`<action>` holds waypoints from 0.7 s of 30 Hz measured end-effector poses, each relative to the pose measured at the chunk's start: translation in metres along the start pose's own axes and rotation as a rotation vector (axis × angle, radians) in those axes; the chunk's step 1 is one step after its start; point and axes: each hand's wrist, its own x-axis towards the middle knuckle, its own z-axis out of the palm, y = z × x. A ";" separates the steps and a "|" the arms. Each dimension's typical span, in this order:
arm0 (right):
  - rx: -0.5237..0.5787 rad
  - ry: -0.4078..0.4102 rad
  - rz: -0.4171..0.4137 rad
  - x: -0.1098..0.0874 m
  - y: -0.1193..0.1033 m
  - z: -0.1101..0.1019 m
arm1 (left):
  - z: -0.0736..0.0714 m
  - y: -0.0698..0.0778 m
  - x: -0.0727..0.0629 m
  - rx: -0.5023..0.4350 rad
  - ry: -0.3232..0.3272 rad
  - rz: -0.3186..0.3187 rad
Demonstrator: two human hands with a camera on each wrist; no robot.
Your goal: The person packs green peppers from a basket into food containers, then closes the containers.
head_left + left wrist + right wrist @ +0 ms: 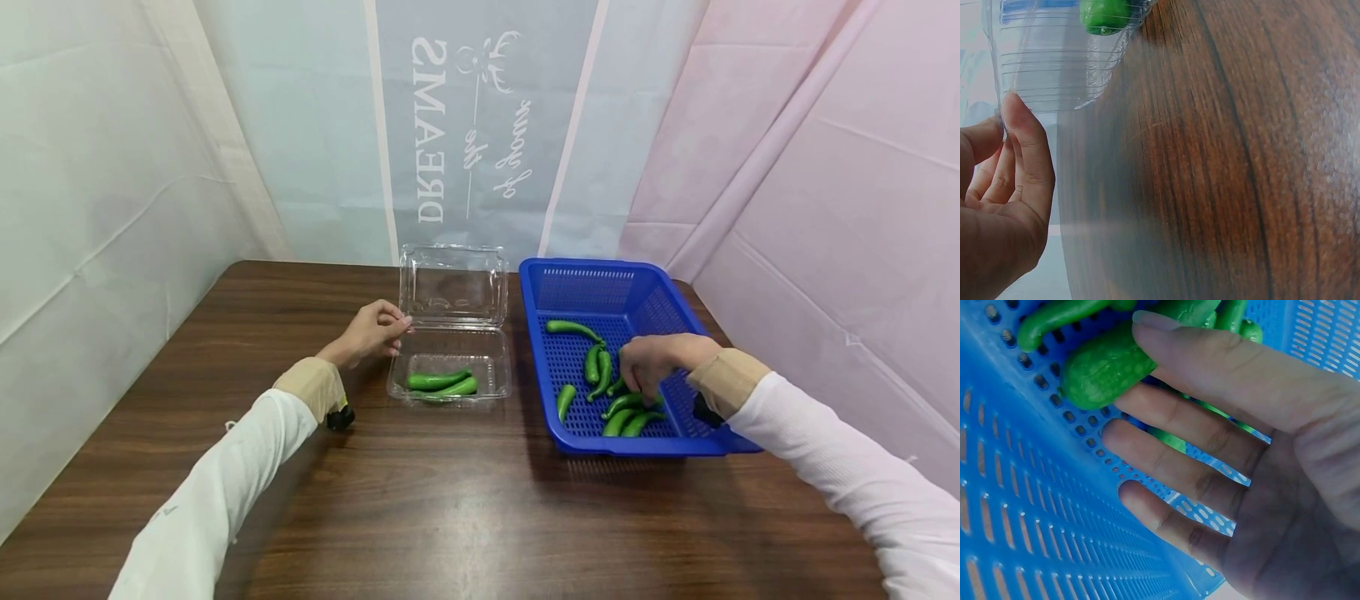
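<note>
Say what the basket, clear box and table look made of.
Blue basket: probably molded plastic, smooth with a slight sheen, given its uniform color and rows of slots.
Clear box: likely thin, glossy plastic, being see-through with ribs and highlights.
Table: brown wood grain, softly shiny; solid wood or laminate, I can't tell.

A dark wood-grain table (465,525) spreads toward 6 o'clock. At 12 o'clock hangs a grey-blue cloth (322,125) with white lettering (430,129). A pale sheet (97,167) hangs at 10 o'clock, a pinkish sheet (855,200) at 2.
</note>
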 end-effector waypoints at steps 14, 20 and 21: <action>0.069 0.060 -0.148 -0.011 0.001 -0.021 | -0.001 0.001 0.000 0.005 -0.009 0.011; 0.044 0.114 -0.158 -0.017 -0.002 -0.033 | 0.000 0.001 -0.001 -0.001 -0.006 -0.001; 0.045 0.119 -0.152 -0.018 -0.003 -0.034 | 0.000 0.001 -0.002 -0.001 -0.005 -0.003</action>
